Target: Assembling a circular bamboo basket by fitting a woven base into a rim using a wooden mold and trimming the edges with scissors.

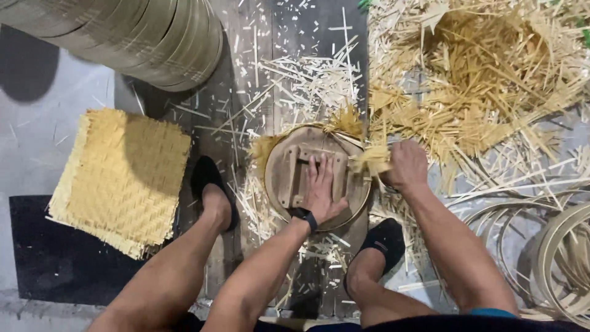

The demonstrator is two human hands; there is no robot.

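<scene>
Head view, only one here. Left hand (321, 187) flat, fingers spread, palm down on round wooden form (294, 178), pressing not gripping; dark watch (305, 217) on wrist. Form sits on dark wooden plank (246, 104) between the two feet in black shoes (212, 184), woven bamboo mat edges poking out around its rim. Right hand (404, 165) closed in a fist at right edge of form, on a tuft of projecting bamboo strip ends (370, 158); a tool may be inside the fist, cannot tell.

Judged step: trimming or tearing off excess strip ends around the form's rim. To do well: keep left palm centred and weight straight down so form does not slide or tilt on the mat beneath; take small tufts close to the rim, not a big bunch; work tight against the edge for a clean circle; rotate form in short turns, re-press before each pull; keep left fingertips back from right-side rim.

Around: stack of square woven mats (120, 178) at left, stack of round hoops (141, 37) top left, heap of bamboo offcuts (485, 74) top right, loose bamboo rings (547, 246) at right, splinters scattered over plank.
</scene>
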